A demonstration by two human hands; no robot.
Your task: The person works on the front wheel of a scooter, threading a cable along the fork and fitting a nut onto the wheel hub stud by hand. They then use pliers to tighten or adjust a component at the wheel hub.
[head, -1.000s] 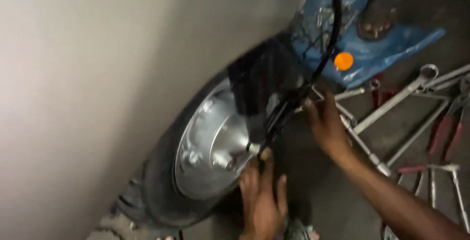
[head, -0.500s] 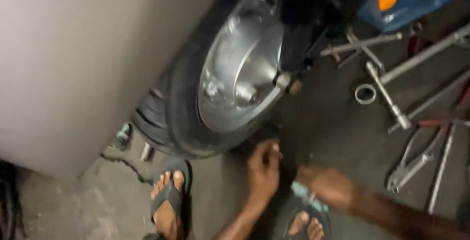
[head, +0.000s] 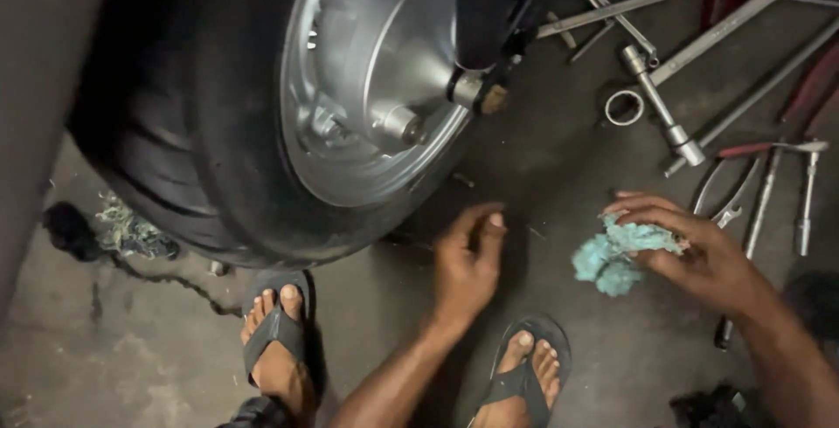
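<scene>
Dim overall; glare on silver hub (head: pixel 384 87); deep shadow left edge; slight motion blur, soft corners.

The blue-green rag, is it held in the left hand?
No, the rag is in the right hand; the left hand is empty, near the wheel.

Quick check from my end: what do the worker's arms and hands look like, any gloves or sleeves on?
Both bare: no gloves on the left hand or right hand, and no sleeves on either forearm as far as the frame shows. No watch, ring or band visible. The hands look smudged with grime.
</scene>
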